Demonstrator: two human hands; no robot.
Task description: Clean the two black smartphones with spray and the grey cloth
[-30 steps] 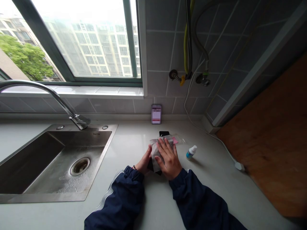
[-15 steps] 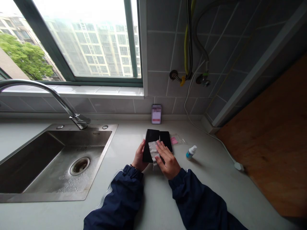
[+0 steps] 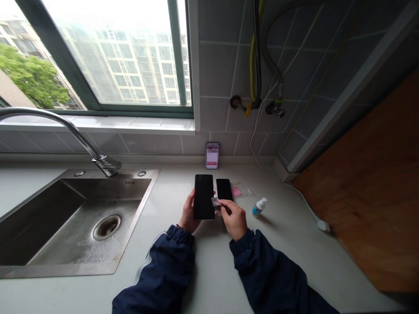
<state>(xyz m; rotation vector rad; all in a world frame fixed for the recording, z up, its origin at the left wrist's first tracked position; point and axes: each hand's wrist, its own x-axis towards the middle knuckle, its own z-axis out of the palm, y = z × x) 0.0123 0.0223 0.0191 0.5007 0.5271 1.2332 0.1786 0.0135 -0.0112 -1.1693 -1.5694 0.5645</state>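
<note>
My left hand (image 3: 189, 213) grips a black smartphone (image 3: 203, 197) by its left side, with fingertips showing at the right edge. The dark screen faces me. At that right edge, my right hand (image 3: 234, 218) pinches a small grey cleaning cloth (image 3: 216, 201), mostly bunched in the fingers. A second dark phone (image 3: 224, 190) lies on the counter just beyond my right hand. Beside it rest a clear plastic bag (image 3: 242, 187) and a pink piece (image 3: 236, 191). Farther right stands a small white-capped spray bottle (image 3: 259, 206) with a blue label.
A phone with a lit screen (image 3: 212, 155) leans against the back wall. To the left are a steel sink (image 3: 118, 261) and its curved faucet (image 3: 77, 131). A white cable with a plug (image 3: 323, 225) runs along the right, near a wooden panel (image 3: 369, 187).
My right hand has drawn the cloth off the middle of the screen to the phone's right edge, where it is now bunched in a pinch. The held phone has turned more upright.
</note>
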